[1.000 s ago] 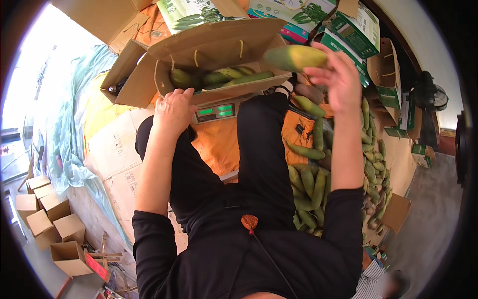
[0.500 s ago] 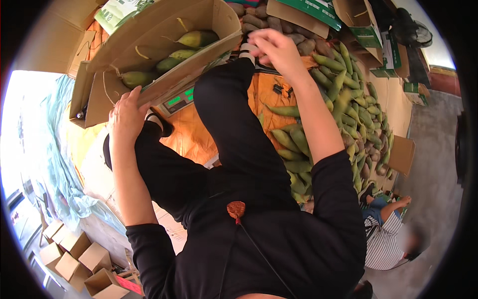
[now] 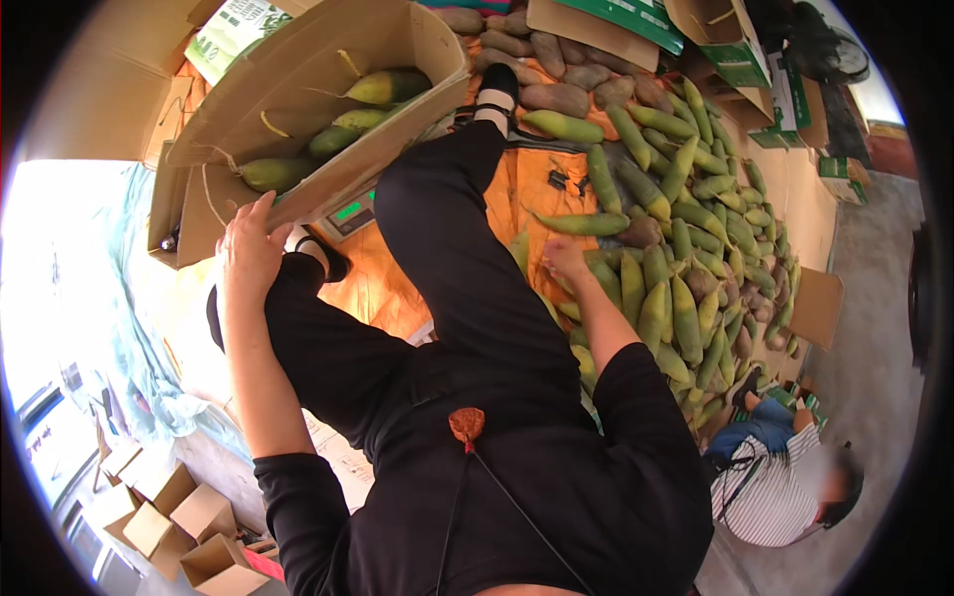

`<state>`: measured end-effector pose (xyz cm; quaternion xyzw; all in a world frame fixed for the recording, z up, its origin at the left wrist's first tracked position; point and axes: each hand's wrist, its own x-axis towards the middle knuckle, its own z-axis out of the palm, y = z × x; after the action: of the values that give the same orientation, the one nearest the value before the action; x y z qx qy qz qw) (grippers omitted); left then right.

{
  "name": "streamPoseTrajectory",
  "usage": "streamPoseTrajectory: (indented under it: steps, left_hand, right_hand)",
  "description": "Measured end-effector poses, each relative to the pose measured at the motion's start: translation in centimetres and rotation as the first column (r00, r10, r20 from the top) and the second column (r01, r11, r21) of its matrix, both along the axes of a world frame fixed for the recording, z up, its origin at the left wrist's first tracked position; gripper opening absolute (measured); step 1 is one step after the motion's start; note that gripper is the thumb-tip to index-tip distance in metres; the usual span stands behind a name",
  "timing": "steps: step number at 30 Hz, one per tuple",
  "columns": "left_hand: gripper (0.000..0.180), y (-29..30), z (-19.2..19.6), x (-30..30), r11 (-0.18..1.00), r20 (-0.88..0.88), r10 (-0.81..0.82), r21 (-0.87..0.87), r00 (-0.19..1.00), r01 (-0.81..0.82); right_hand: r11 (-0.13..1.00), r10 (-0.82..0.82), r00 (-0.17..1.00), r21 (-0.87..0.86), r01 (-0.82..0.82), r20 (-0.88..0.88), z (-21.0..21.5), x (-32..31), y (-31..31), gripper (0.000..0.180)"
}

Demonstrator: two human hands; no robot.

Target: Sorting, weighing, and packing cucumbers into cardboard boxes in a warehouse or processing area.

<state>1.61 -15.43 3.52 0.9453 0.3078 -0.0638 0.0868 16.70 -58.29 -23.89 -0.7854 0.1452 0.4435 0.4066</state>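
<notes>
My left hand (image 3: 248, 253) grips the near edge of an open cardboard box (image 3: 298, 89) that holds several green fruits (image 3: 348, 124) and rests on a scale (image 3: 353, 214). My right hand (image 3: 564, 260) reaches down with its fingers curled on the edge of a big pile of long green and yellow fruits (image 3: 676, 248) lying on an orange sheet (image 3: 542, 184). Whether it holds one is hidden by the fingers. My legs in black trousers stretch out between the box and the pile.
Folded and stacked cardboard boxes (image 3: 179, 517) stand at the lower left. More green-printed boxes (image 3: 725, 40) line the top right. Another person in a striped shirt (image 3: 770, 487) crouches at the lower right beside the pile. Brown fruits (image 3: 556, 74) lie at the pile's far end.
My right hand has come down from the box's rim to the fruit pile at my right side. The left hand stays on the box edge. The view has tilted downward.
</notes>
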Motion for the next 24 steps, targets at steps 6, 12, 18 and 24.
streamPoseTrajectory:
  steps: [6,12,18,24]
  left_hand:
    - [0.05,-0.7,0.4,0.5,1.0,0.009,0.014,0.022,1.0,-0.015]
    - [0.05,-0.4,0.2,-0.6,0.995,0.023,0.101,-0.013,0.995,-0.101]
    - [0.049,-0.7,0.7,0.6,0.998,0.004,0.057,-0.038,0.998,-0.057]
    - [0.048,-0.4,0.5,-0.5,0.997,0.03,0.081,-0.022,0.996,-0.081]
  right_hand:
    - [0.996,0.068,0.984,-0.065,-0.058,0.166,-6.4,0.7,1.0,0.046]
    - [0.998,-0.041,0.998,0.051,0.039,0.036,-5.8,0.9,5.4,0.076]
    - [0.992,-0.12,0.988,0.036,0.124,-0.101,-8.9,2.0,3.0,0.028]
    - [0.957,-0.249,0.947,0.1,0.274,-0.204,-3.6,0.8,3.6,0.033]
